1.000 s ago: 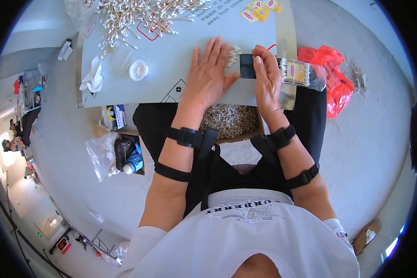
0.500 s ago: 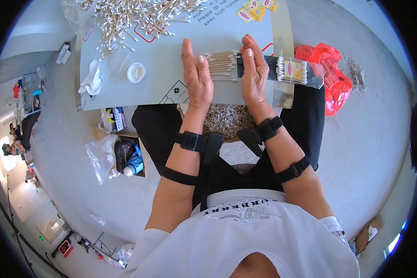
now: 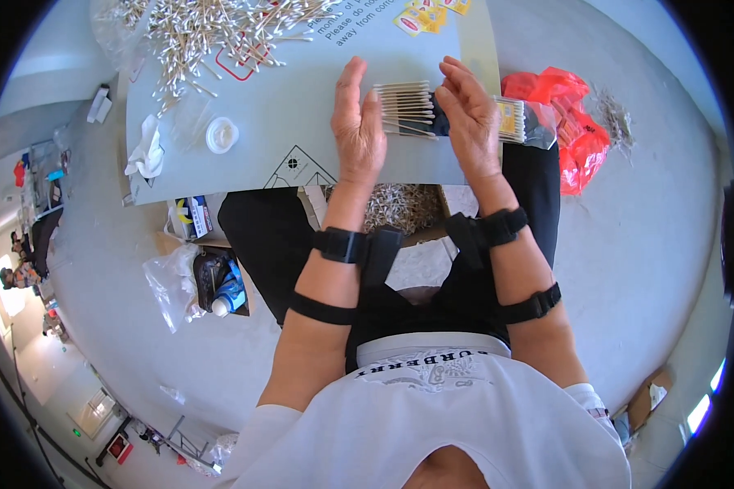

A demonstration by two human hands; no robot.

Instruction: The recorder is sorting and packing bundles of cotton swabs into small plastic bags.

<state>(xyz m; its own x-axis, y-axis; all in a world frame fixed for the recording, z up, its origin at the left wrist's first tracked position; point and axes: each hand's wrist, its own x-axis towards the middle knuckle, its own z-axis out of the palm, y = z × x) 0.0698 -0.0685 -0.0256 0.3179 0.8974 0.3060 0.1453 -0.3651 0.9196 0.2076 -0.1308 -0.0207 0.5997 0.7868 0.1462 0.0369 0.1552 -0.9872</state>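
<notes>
A flat row of cotton swabs (image 3: 406, 102) lies on the grey board (image 3: 245, 163) between my two hands. My left hand (image 3: 359, 126) stands on edge at the left ends of the row, its fingers stretched out and holding nothing. At the right ends is my right hand (image 3: 471, 122), open with its fingers apart and slightly bent. One or two swabs nearest me lie askew. Just right of my right hand, a clear bag (image 3: 540, 124) contains a packed row of swabs with a yellow label card (image 3: 510, 121). My right hand partly hides this bag.
Loose swabs (image 3: 212, 37) are heaped at the far left. Yellow cards (image 3: 432, 15) lie at the far right. A round white tub (image 3: 222, 134) and crumpled tissue (image 3: 146, 148) sit left. Below the board is a box of swabs (image 3: 400, 208); red bags (image 3: 571, 122) are on the right.
Both hands have shifted right across the board, and the swab row has moved right with them. My right hand's fingers have spread, and the hand covers more of the labelled bag.
</notes>
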